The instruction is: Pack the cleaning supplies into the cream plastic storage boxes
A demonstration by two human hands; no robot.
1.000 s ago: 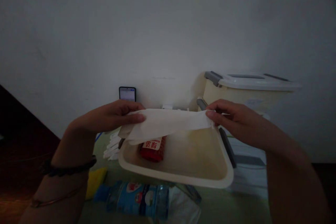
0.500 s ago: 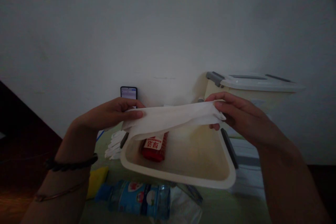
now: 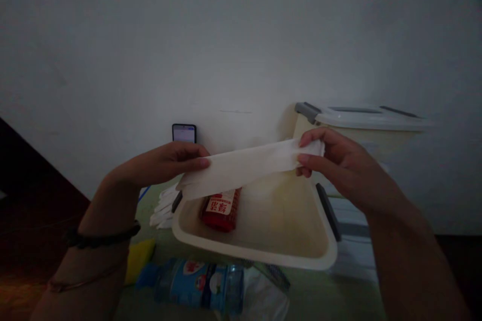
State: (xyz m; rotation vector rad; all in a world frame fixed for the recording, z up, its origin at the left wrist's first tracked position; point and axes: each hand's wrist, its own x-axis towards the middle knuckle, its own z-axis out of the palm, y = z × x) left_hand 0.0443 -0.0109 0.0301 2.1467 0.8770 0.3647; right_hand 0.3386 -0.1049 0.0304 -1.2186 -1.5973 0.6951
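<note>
A white paper tissue (image 3: 244, 166) is stretched in the air between my two hands, folded into a long band. My left hand (image 3: 165, 163) pinches its left end with fingers closed. My right hand (image 3: 335, 163) grips the right end, fingers curled round it, a little higher than the left. The tissue hangs above an open cream plastic box (image 3: 263, 256). A red packet with a white label (image 3: 221, 209) lies inside the box at its left.
A lidded cream storage bin (image 3: 361, 125) stands at the right against the wall. A phone (image 3: 184, 133) leans on the wall. White gloves (image 3: 162, 208), a yellow sponge (image 3: 139, 258), a lying water bottle (image 3: 196, 286) and a white bag (image 3: 263, 301) surround the box.
The tissue has been folded narrower and flatter. My right hand rose slightly and regripped its end, tilting the band up to the right. My left hand barely moved.
</note>
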